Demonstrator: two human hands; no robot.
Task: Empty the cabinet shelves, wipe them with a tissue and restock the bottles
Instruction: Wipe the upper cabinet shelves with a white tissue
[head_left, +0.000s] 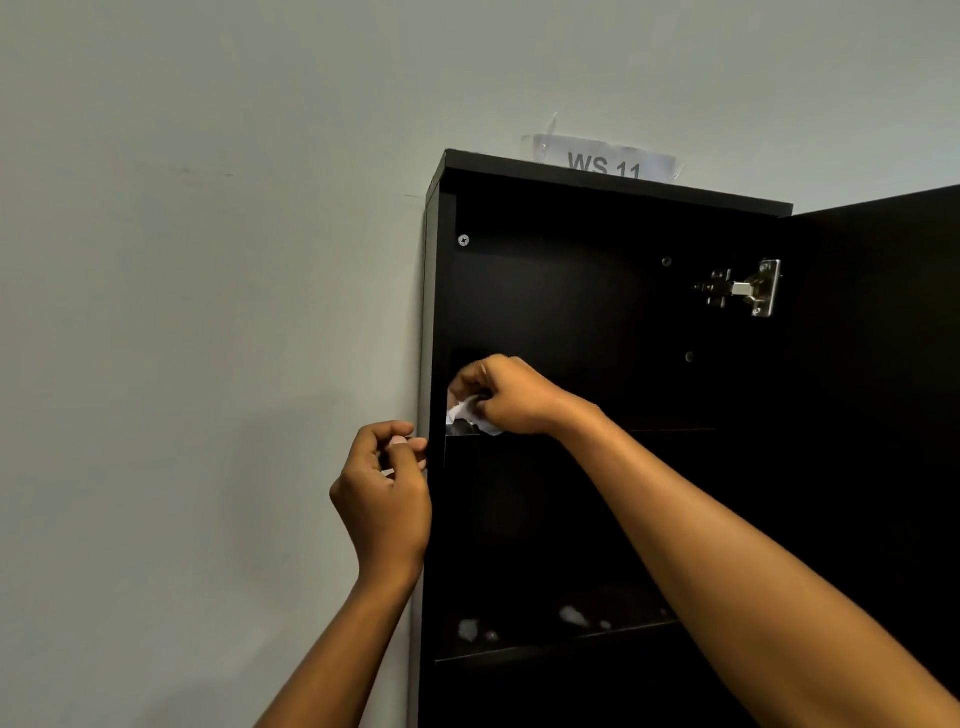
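The right hand (511, 397) reaches into the open cabinet (613, 192) with its fingers curled round a crumpled white tissue (467, 413). The tissue bunches out below and to the left of the fingers. It sits at the far left end of the upper shelf (649, 431), against the inner left wall and touching the shelf surface. The right forearm runs down and to the right across the front of the cabinet.

The left hand (387, 483) is lower and further left, outside the cabinet at the front edge of its left side panel. Its fingers are curled and the fingertips meet that edge, level with the upper shelf. I cannot tell whether it grips the edge or only rests against it. The tissue lies just up and to the right of this hand, on the other side of the panel.

Below, the lower shelf (545, 649) carries a few small pale specks (571, 616) near its front. The cabinet is black inside and out. Its door (883, 364) stands swung open on the right, held by a metal hinge (748, 288) near the top. A screw head (464, 240) shows in the upper left corner of the interior. Above the cabinet top, a paper label (602, 158) reading "WS 11" is taped to the pale wall (208, 312).
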